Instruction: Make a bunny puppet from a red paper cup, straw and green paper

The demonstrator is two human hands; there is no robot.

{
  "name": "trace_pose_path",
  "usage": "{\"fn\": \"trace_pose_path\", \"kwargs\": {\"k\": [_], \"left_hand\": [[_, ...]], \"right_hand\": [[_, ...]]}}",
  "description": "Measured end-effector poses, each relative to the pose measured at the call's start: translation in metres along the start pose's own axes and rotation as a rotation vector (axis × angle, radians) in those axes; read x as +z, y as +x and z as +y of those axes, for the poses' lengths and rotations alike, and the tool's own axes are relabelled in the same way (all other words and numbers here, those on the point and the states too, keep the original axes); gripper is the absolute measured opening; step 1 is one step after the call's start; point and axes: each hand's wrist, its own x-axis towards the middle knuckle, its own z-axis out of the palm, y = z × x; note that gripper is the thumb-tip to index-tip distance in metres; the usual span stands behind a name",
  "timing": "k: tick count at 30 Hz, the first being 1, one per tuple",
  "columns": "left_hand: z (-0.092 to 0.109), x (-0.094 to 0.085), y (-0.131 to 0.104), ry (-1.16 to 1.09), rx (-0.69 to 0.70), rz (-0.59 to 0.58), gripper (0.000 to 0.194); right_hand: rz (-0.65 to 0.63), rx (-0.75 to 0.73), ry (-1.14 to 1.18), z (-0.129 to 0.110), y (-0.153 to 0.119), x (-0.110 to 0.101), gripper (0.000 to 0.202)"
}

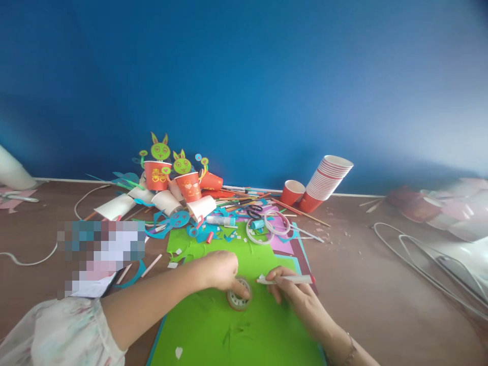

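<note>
Green paper [213, 325] lies in front of me on the brown table. On it rests a round tape roll [233, 304]. My left hand [221, 272] reaches across from the left, with a finger or thumb pressing down on the roll; its other fingers are curled and partly hidden. To the right, my right hand [292, 292] holds a white marker [301, 279] with a red end, its other end pointing left just beside the roll. A small white scrap [179, 352] sits near the paper's lower left.
Paper cups with green rabbit faces [160, 150] stand at the back left. Stacked cups [328, 178] lean at the back right. Tape rings [277, 222], scissors [254, 211] and paper scraps lie behind the green paper. A white cable [415, 249] crosses the right side.
</note>
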Motion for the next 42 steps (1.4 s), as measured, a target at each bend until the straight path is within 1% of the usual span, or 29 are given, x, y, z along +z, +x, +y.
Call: {"fn": "trace_pose_path", "kwargs": {"k": [3,5,7,8,9,10,11,12,14,16,17,21,24,27,34,37,42], "left_hand": [[-0.003,0.002,-0.005,0.017,0.003,0.074,0.06],[-0.005,0.006,-0.01,0.065,-0.005,0.177,0.059],[-0.007,0.014,-0.015,0.087,0.014,0.312,0.056],[-0.008,0.019,-0.017,0.085,0.046,0.371,0.06],[-0.008,0.024,-0.02,0.082,0.098,0.403,0.066],[-0.008,0.029,-0.022,0.081,0.139,0.412,0.069],[-0.008,0.034,-0.025,0.079,0.149,0.407,0.07],[-0.007,0.037,-0.027,0.076,0.149,0.401,0.067],[-0.005,0.042,-0.031,0.068,0.132,0.388,0.055],[-0.001,0.045,-0.033,0.056,0.122,0.397,0.045],[0.001,0.046,-0.034,0.042,0.127,0.413,0.044],[0.011,0.056,-0.028,-0.062,0.209,0.486,0.058],[0.015,0.066,-0.02,-0.125,0.239,0.499,0.053],[0.017,0.074,-0.014,-0.149,0.251,0.534,0.048],[0.015,0.084,-0.01,-0.146,0.258,0.604,0.047],[0.014,0.086,-0.009,-0.143,0.247,0.6,0.049],[0.015,0.088,-0.009,-0.128,0.252,0.561,0.05]], "right_hand": [[0.033,0.037,0.104,0.0,0.002,0.0,0.029],[0.033,0.051,0.171,-0.001,0.003,0.001,0.028],[0.035,0.069,0.225,-0.002,0.004,0.004,0.027],[0.04,0.074,0.248,-0.003,0.004,0.006,0.027],[0.045,0.077,0.269,-0.004,0.004,0.007,0.026],[0.05,0.08,0.287,-0.005,0.004,0.009,0.026],[0.056,0.082,0.304,-0.005,0.004,0.011,0.025],[0.063,0.084,0.321,-0.006,0.004,0.013,0.024],[0.082,0.092,0.367,-0.006,0.004,0.016,0.024],[0.103,0.108,0.443,-0.006,0.006,0.018,0.024],[0.114,0.118,0.492,-0.006,0.007,0.018,0.024],[0.161,0.156,0.701,-0.005,0.011,0.015,0.022],[0.186,0.155,0.788,-0.004,0.013,0.012,0.018],[0.178,0.15,0.831,-0.003,0.012,0.012,0.015],[0.164,0.156,0.871,-0.003,0.011,0.011,0.014],[0.151,0.167,0.874,-0.003,0.01,0.01,0.014],[0.115,0.175,0.884,-0.001,0.008,0.009,0.014]]}}
